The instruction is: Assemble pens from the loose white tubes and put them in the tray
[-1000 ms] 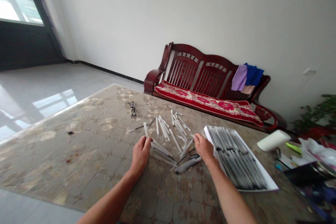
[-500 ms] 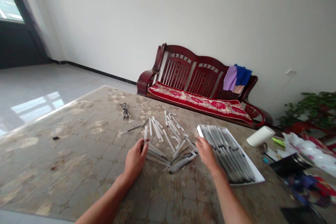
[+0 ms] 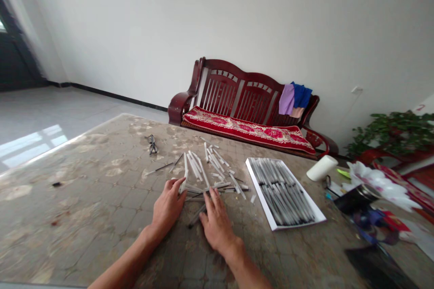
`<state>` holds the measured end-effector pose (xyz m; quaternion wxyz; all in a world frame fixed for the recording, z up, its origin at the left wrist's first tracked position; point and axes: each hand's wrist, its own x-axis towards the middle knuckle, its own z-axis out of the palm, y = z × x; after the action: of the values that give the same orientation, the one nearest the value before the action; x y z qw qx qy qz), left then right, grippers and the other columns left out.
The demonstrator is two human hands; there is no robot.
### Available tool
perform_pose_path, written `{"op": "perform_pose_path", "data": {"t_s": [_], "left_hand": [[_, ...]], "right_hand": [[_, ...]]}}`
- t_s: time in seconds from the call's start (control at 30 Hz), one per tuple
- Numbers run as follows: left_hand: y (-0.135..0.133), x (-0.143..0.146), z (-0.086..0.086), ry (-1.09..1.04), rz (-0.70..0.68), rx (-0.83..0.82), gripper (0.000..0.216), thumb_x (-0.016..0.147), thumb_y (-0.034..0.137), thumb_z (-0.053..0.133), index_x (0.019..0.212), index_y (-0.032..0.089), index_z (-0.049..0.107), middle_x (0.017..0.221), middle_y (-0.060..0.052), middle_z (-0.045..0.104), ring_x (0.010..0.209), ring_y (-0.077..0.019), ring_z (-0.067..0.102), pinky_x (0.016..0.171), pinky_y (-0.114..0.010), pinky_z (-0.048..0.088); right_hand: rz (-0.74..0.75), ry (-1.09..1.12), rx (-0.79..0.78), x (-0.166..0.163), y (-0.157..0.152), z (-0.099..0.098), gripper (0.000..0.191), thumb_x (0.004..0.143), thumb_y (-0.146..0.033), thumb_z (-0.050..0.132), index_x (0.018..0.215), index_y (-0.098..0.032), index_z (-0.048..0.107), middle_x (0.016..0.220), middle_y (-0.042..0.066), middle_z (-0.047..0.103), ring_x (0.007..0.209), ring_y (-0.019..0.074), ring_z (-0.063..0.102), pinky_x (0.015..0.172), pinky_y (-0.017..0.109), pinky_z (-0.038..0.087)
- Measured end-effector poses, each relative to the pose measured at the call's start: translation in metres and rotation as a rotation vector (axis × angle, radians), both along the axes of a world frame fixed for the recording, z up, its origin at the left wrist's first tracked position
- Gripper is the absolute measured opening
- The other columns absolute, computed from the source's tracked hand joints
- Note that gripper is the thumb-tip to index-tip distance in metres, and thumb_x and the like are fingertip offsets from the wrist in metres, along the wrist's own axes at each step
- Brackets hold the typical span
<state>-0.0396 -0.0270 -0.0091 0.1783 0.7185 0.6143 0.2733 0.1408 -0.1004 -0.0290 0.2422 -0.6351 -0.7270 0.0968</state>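
Observation:
My left hand [image 3: 168, 202] is at the near left edge of a loose pile of pen parts, thumb and fingers closed around the end of a whitish pen barrel [image 3: 183, 186], partly hidden by the fingers. Close beside it, my right hand [image 3: 217, 223] lies palm down with fingers stretched out, touching dark-tipped pens [image 3: 195, 216] at the near side of the pile. Several white tubes [image 3: 195, 167] lie scattered beyond both hands. To the right, a white open box [image 3: 269, 216] holds rows of clear pens with dark ends [image 3: 286, 194].
Black folded glasses [image 3: 152, 144] and thin dark refills [image 3: 164, 167] lie left of the pile on the patterned tabletop [image 3: 111, 216]. A white roll [image 3: 322, 168], a black cup [image 3: 356, 199] and plastic bags [image 3: 383, 185] crowd the right side. Behind stands a red wooden bench [image 3: 233, 86].
My right hand has moved left from the box's edge to the pens near my left hand, its fingers now stretched out. My left hand's barrel is lower. The view has turned slightly right.

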Motion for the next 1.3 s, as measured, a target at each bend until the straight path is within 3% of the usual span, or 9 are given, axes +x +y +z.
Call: {"op": "perform_pose_path", "data": {"t_s": [0.17,0.3,0.4,0.7,0.83,0.97,1.07,1.2,1.3], "left_hand": [[-0.025,0.003,0.0,0.202,-0.182,0.115,0.046,0.088,0.037,0.053,0.131,0.025,0.058,0.14,-0.012,0.053,0.133,-0.0319,0.043,0.107,-0.046,0.038],[-0.045,0.015,-0.009,0.293,-0.394,0.127,0.07,0.076,0.051,0.065,0.141,0.036,0.047,0.154,-0.008,0.04,0.144,-0.0361,0.025,0.113,-0.056,0.024],[-0.048,0.019,-0.015,0.353,-0.443,0.1,0.07,0.078,0.047,0.065,0.144,0.037,0.044,0.156,-0.008,0.037,0.145,-0.0366,0.024,0.114,-0.06,0.02],[-0.005,-0.035,-0.018,0.382,-0.316,0.093,0.056,0.089,0.015,0.041,0.141,0.035,0.05,0.153,-0.008,0.042,0.143,-0.033,0.031,0.113,-0.056,0.026],[0.02,-0.065,-0.024,0.318,-0.29,0.141,0.05,0.091,0.017,0.04,0.133,0.038,0.059,0.15,-0.005,0.047,0.143,-0.0321,0.032,0.113,-0.058,0.026],[0.036,-0.081,-0.024,0.285,-0.24,0.207,0.045,0.086,0.019,0.049,0.124,0.037,0.066,0.15,-0.004,0.047,0.142,-0.0306,0.032,0.113,-0.057,0.026],[0.04,-0.085,-0.022,0.304,-0.13,0.204,0.046,0.087,0.024,0.052,0.131,0.033,0.061,0.153,-0.007,0.042,0.143,-0.0321,0.031,0.113,-0.055,0.028],[0.046,-0.084,-0.023,0.343,-0.006,0.13,0.051,0.088,0.039,0.052,0.138,0.026,0.055,0.155,-0.015,0.037,0.14,-0.0361,0.036,0.112,-0.055,0.028],[0.054,-0.088,-0.026,0.338,0.0,0.112,0.054,0.086,0.037,0.055,0.137,0.023,0.055,0.155,-0.016,0.037,0.137,-0.0349,0.042,0.113,-0.053,0.03]], "right_hand": [[-0.241,-0.063,0.148,0.062,0.009,-0.001,0.052,0.092,-0.019,0.04,0.145,-0.015,0.04,0.154,0.014,0.035,0.146,0.0261,0.023,0.117,0.048,0.028],[-0.389,-0.217,0.02,0.103,0.016,-0.003,0.05,0.09,-0.023,0.045,0.139,-0.012,0.047,0.147,0.018,0.044,0.143,0.0314,0.029,0.114,0.051,0.027],[-0.393,-0.256,-0.048,0.1,0.014,-0.007,0.05,0.089,-0.026,0.047,0.138,-0.015,0.049,0.149,0.017,0.042,0.142,0.0331,0.032,0.114,0.053,0.027],[-0.058,0.036,-0.026,0.049,-0.006,-0.013,0.052,0.084,-0.025,0.053,0.136,-0.028,0.054,0.153,0.002,0.04,0.142,0.0265,0.033,0.117,0.046,0.03],[-0.055,0.181,0.052,0.07,0.039,-0.001,0.043,0.093,-0.028,0.038,0.129,-0.02,0.06,0.139,0.008,0.056,0.133,0.0209,0.047,0.114,0.041,0.035],[-0.219,-0.038,0.029,0.095,0.114,0.011,0.05,0.092,-0.027,0.037,0.138,-0.012,0.049,0.145,0.014,0.048,0.137,0.0231,0.04,0.114,0.043,0.032],[-0.211,-0.113,-0.024,0.091,0.152,0.01,0.051,0.091,-0.028,0.04,0.139,-0.013,0.049,0.145,0.016,0.049,0.138,0.0262,0.039,0.114,0.047,0.031],[-0.117,-0.146,-0.06,0.067,0.152,-0.004,0.05,0.09,-0.028,0.044,0.139,-0.017,0.051,0.146,0.012,0.048,0.139,0.0266,0.039,0.114,0.049,0.03],[0.06,-0.129,-0.056,0.057,0.138,-0.01,0.05,0.092,-0.032,0.044,0.14,-0.02,0.05,0.148,0.008,0.047,0.14,0.0236,0.037,0.116,0.043,0.028]]}}
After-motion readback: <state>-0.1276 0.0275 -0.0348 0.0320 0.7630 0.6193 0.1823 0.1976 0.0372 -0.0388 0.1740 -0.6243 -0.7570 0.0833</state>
